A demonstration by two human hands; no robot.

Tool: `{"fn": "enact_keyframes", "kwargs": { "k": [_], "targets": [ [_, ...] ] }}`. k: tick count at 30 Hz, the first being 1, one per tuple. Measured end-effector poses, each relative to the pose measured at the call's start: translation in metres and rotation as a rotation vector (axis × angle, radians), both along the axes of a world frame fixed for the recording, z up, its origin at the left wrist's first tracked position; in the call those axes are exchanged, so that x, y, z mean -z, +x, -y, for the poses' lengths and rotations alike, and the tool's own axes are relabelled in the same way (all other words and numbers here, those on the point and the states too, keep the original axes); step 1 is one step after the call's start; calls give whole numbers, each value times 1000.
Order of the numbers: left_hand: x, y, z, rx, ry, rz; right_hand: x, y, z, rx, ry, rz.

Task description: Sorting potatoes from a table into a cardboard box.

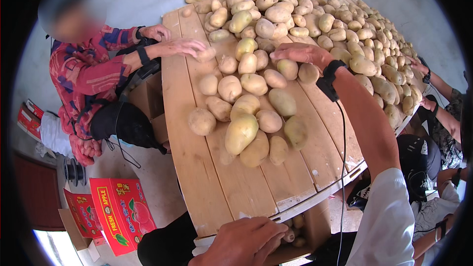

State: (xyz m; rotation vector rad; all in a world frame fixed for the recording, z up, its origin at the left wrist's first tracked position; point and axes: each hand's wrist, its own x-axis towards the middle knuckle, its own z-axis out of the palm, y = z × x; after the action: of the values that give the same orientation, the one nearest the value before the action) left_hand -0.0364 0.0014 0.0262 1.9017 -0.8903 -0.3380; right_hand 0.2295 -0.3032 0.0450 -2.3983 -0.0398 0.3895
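Loose potatoes (242,133) lie spread over the wooden plank table (236,184), with a large heap of potatoes (362,37) at its back and right. My right hand (301,53) reaches over the middle, palm down, above potatoes near the heap; whether it grips one is hidden. My left hand (245,242) is at the near table edge, fingers bent, above an open cardboard box (319,225) holding potatoes. A small potato (289,235) shows right by its fingertips; whether the hand holds it is unclear.
At the left sits a person in a patterned red top, one hand (184,47) by a potato (205,54). Other people's arms (443,118) reach in at the right. Red printed apple boxes (123,214) stand on the floor at left. A black cable (343,147) hangs from my right wrist.
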Motion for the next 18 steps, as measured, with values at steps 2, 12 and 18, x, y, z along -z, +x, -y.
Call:
{"fn": "enact_keyframes", "kwargs": {
  "k": [2,12,18],
  "targets": [
    [8,-1,2,-46,-50,45,3,0,-17,-126,-51,-5],
    [21,6,-1,-214,171,-42,22,-52,-38,-84,-126,3],
    [26,4,16,-237,283,15,20,-81,-44,-78,-15,15]
  ]
}}
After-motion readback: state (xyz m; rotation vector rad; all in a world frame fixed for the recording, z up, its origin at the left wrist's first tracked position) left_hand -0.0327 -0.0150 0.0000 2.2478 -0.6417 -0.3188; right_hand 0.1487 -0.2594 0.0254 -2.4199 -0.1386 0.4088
